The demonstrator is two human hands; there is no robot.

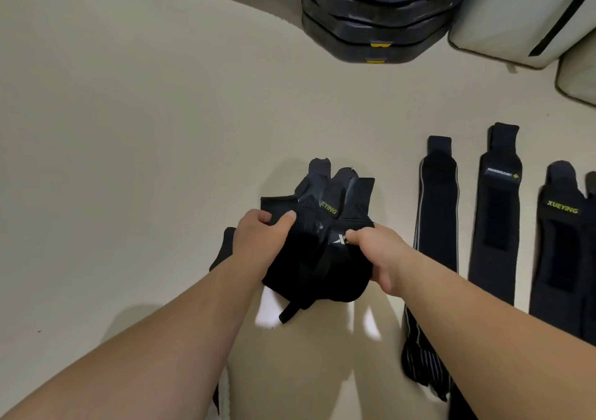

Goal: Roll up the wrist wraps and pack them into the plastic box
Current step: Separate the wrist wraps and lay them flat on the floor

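**Both hands gripping a bundle of black wrist wraps**

The bundle (317,258) at centre frame overlapped too darkly to count its wraps. The left hand (258,236) and right hand (377,252) each curled around one side, thumbs on top. To the right, three lay flat on the floor (129,161): striped wrap (438,213), labelled wrap (498,213), XUEYING wrap (561,242). A fourth wrap (591,187) was cut off at the edge.

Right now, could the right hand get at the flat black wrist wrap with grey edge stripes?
Probably yes, once it lets go: the right hand grips the bundle of black wrist wraps, but the grey-striped black wrap lies beside it, nothing between.
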